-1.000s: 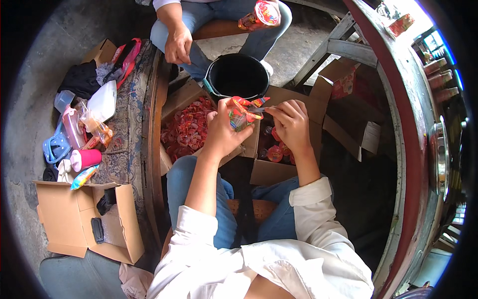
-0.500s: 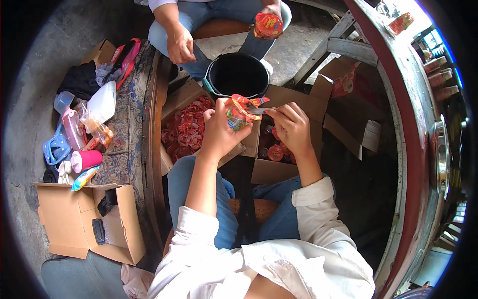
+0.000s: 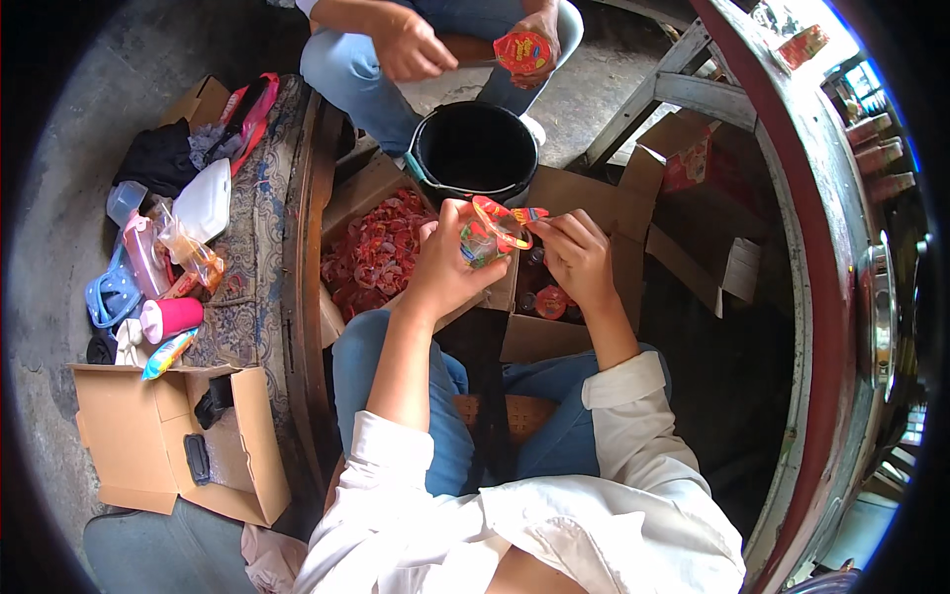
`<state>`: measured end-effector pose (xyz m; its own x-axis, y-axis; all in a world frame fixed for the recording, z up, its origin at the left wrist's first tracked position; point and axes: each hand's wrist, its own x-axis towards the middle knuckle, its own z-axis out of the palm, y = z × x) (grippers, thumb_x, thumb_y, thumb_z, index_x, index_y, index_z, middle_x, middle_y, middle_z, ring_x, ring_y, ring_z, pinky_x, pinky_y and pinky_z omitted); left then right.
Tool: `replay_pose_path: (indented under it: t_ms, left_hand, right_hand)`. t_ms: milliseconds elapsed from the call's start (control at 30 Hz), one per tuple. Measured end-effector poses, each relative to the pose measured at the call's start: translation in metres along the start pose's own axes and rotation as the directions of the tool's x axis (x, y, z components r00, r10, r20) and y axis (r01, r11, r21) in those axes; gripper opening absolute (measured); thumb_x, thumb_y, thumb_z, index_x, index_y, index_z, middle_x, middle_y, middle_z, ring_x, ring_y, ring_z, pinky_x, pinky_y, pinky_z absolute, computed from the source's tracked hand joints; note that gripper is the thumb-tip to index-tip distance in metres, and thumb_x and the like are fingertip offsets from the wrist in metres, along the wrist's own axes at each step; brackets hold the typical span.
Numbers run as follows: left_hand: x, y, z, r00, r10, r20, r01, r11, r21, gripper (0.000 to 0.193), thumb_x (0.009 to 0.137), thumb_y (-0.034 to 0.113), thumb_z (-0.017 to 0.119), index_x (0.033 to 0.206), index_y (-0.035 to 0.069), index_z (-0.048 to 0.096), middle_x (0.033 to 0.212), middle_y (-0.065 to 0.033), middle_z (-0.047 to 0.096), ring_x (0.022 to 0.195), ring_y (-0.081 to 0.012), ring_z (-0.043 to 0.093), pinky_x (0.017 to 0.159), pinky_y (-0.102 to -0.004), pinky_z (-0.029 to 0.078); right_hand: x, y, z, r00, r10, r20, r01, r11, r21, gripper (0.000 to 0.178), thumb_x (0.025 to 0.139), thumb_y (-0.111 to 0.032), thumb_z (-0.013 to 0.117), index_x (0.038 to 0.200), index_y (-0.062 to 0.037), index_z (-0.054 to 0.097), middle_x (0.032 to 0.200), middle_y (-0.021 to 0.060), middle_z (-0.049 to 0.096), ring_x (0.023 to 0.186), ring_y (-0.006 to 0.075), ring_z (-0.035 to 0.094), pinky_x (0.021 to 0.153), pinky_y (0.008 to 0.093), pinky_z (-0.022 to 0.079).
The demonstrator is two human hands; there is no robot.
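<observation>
My left hand (image 3: 450, 259) is wrapped round a clear plastic cup (image 3: 479, 246) with coloured print, tilted above the boxes. Its red lid film (image 3: 517, 224) is partly loose, and a flap stretches toward my right hand (image 3: 577, 252). The fingers of that hand are pinched together at the flap. A thin metal blade, like a small knife's, showed in them earlier; the fingers and film now mostly hide it. Just beyond the cup stands a black bucket (image 3: 475, 108). Opposite me, another person's hand (image 3: 537, 40) holds a cup with a red lid (image 3: 522, 52).
A carton of red film scraps (image 3: 374, 247) lies below my left hand. Red-lidded cups (image 3: 551, 302) sit in an open carton (image 3: 534, 340) under my right. At left, a patterned bench (image 3: 240, 287) bears bags and containers. A wooden frame (image 3: 807, 198) rises at right.
The loose lid flap has moved up against my right fingers, and the blade has gone mostly out of sight. The other person's free hand has risen toward their cup.
</observation>
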<state>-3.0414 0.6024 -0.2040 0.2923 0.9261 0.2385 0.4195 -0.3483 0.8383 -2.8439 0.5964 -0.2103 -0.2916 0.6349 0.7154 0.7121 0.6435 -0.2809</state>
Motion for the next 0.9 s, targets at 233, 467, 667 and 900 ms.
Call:
replay_pose_path:
  t_ms: [233,467,667,900]
  left_hand:
    - [0.002,-0.005,0.011,0.998,0.036,0.052,-0.025,0.978,-0.206,0.059,0.065,0.023,0.075,0.109,0.007,0.04,0.101,-0.0109,0.058,0.101,-0.0296,0.056,0.093,-0.0397,0.036]
    - [0.005,0.006,0.01,0.994,0.11,0.003,-0.098,0.898,-0.429,0.055,0.067,0.015,0.073,0.111,0.005,0.04,0.099,-0.0097,0.06,0.094,-0.017,0.06,0.082,-0.0312,0.047]
    - [0.007,0.008,0.009,0.997,0.045,0.059,-0.016,0.908,-0.418,0.059,0.068,0.014,0.072,0.118,0.007,0.042,0.109,-0.0067,0.056,0.103,-0.0162,0.055,0.091,-0.0327,0.041]
    - [0.004,-0.001,0.011,0.994,0.105,0.007,-0.105,0.994,0.025,0.063,0.068,0.032,0.069,0.122,0.011,0.044,0.114,-0.0051,0.053,0.11,-0.024,0.049,0.093,-0.0408,0.026]
  right_hand:
    - [-0.001,0.001,-0.006,0.999,-0.002,-0.036,0.004,0.998,0.057,0.024,0.063,0.002,0.063,0.086,-0.0047,0.067,0.074,0.0046,0.057,0.067,0.0212,0.055,0.059,0.0318,0.047]
    - [0.006,-0.002,-0.018,0.987,0.146,-0.073,-0.133,0.978,0.16,0.02,0.065,0.009,0.064,0.082,-0.003,0.065,0.073,0.0064,0.059,0.064,0.0195,0.056,0.057,0.0304,0.047]
    - [0.003,0.008,-0.017,0.891,0.425,-0.16,-0.33,0.848,0.414,0.008,0.077,0.009,0.06,0.077,0.001,0.061,0.076,0.0077,0.059,0.07,0.013,0.059,0.063,0.0213,0.047]
    - [-0.006,0.01,-0.002,0.778,0.623,0.082,-0.54,0.596,0.594,0.014,0.079,0.005,0.058,0.089,0.0006,0.067,0.083,0.0049,0.059,0.073,0.0079,0.058,0.063,0.0191,0.045]
